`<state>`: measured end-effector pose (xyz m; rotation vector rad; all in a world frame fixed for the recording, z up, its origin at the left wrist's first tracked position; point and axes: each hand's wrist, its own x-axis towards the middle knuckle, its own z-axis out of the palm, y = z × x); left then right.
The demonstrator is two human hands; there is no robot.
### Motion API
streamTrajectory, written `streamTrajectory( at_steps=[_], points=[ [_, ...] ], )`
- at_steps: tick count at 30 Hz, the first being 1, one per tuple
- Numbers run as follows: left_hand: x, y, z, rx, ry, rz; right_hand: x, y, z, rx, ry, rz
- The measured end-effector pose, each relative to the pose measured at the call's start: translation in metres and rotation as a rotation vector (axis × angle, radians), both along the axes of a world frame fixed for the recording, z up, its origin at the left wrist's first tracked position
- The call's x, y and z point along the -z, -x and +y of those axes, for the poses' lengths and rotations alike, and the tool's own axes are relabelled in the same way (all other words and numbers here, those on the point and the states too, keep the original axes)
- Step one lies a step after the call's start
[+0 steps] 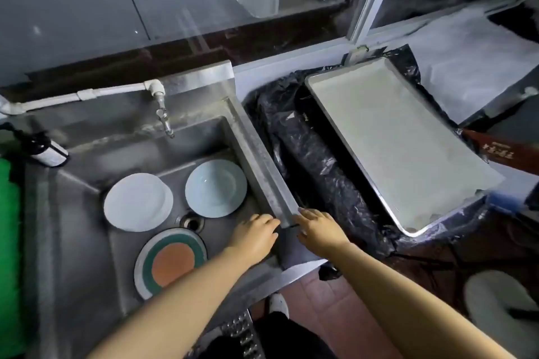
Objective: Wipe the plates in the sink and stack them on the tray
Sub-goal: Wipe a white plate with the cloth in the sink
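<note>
STEP: not begun, no plate wiped | PLATES: three lie in your sink | TRAY: bare | HANDS: left hand and right hand on the rim, fingers loosely extended, holding nothing | NEXT: find a cloth (none visible), lift a plate.

Both forearms are bare, with no sleeves in sight, and the left hand and right hand wear no gloves, rings or watch. At the bottom centre of the frame shows dark clothing and a white shoe.
</note>
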<state>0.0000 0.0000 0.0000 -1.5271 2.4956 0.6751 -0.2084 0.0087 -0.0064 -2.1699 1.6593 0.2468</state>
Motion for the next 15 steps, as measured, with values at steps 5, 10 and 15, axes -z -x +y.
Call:
streamTrajectory(
  at_steps=[5, 10, 15],
  points=[
    [0.026, 0.019, 0.02, -0.069, -0.197, -0.036, 0.027, 0.009, 0.022, 0.014, -0.174, 0.062],
    [0.041, 0.036, 0.024, -0.28, -0.345, 0.076, 0.041, 0.012, 0.029, 0.022, -0.189, 0.076],
    [0.062, 0.042, 0.02, -0.619, -0.46, 0.219, 0.042, 0.012, 0.03, 0.026, -0.156, 0.064]
  ],
)
